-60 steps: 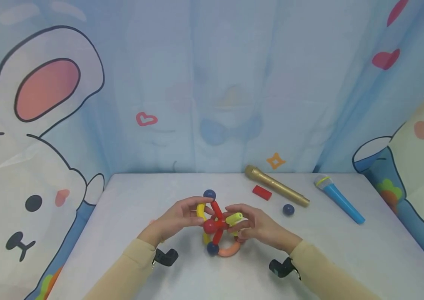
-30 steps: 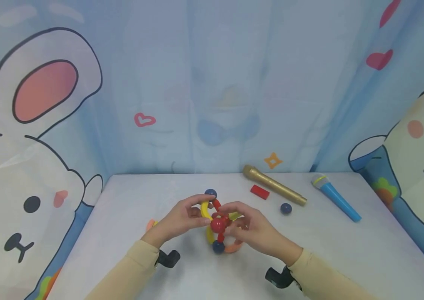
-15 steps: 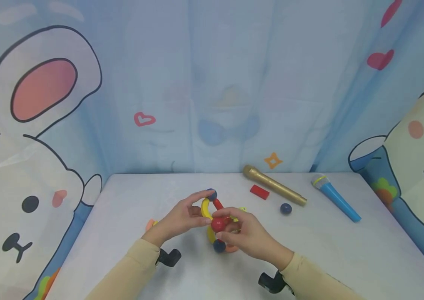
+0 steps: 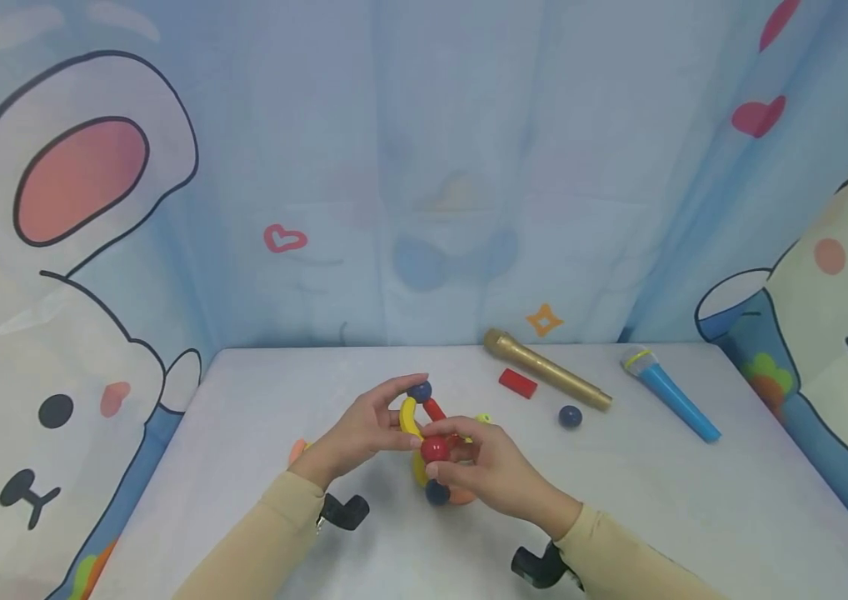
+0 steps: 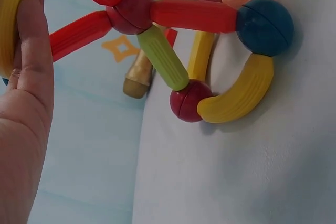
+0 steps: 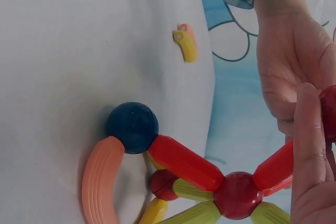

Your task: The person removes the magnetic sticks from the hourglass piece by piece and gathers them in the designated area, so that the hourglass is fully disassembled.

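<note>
Red, yellow, green and blue rods and balls make up a toy frame [image 5: 194, 14], which sits between the two hands above the tabletop [image 4: 304, 375]. The left hand [image 4: 364, 429] holds its left side, the grip set about a yellow curved rod [image 4: 408, 417], with the index fingertip up at a blue ball [image 4: 420, 391] on the far end. The right hand [image 4: 495, 467] has a narrow grip: thumb and fingers pinch a red ball [image 4: 436, 449] on the near side (just beside the left thumb). Far right lie a gold microphone [image 4: 547, 369], a red block [image 4: 518, 383], a loose blue ball [image 4: 570, 417] and a blue microphone [image 4: 675, 398].
</note>
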`<action>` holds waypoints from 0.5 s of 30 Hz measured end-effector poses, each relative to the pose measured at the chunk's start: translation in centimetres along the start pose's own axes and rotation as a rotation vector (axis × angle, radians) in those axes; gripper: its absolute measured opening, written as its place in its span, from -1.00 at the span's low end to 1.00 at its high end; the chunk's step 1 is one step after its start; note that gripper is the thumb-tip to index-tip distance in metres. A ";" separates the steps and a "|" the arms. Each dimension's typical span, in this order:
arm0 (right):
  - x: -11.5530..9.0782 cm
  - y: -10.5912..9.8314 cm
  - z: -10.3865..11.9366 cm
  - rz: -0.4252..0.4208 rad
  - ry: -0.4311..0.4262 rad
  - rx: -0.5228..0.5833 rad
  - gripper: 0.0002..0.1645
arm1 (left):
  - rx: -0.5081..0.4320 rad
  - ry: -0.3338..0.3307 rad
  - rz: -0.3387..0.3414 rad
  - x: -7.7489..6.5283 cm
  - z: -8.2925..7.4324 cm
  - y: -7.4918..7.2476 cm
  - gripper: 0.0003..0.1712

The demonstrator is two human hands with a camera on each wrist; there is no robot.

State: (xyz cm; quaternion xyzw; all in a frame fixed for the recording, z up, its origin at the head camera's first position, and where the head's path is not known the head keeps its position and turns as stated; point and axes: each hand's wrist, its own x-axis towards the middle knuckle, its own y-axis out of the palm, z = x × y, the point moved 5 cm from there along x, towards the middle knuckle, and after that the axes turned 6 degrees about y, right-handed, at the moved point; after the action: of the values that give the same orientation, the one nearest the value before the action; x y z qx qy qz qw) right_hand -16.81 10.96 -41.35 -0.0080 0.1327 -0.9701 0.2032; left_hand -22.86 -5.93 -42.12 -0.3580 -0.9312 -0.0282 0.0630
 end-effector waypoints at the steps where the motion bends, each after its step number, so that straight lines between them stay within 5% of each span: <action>1: 0.0 0.0 0.0 0.001 0.000 0.003 -0.49 | 0.008 0.000 -0.002 0.0 0.0 0.0 -0.10; 15: -0.3 -0.2 0.4 -0.017 -0.033 -0.001 -0.56 | 0.040 -0.016 -0.014 0.1 0.1 -0.1 -0.11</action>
State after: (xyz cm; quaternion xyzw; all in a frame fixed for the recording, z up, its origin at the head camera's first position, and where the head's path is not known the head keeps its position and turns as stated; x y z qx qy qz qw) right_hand -16.60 11.13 -40.93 -0.0252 0.1298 -0.9715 0.1969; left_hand -22.96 -5.92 -42.24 -0.3502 -0.9346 -0.0074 0.0627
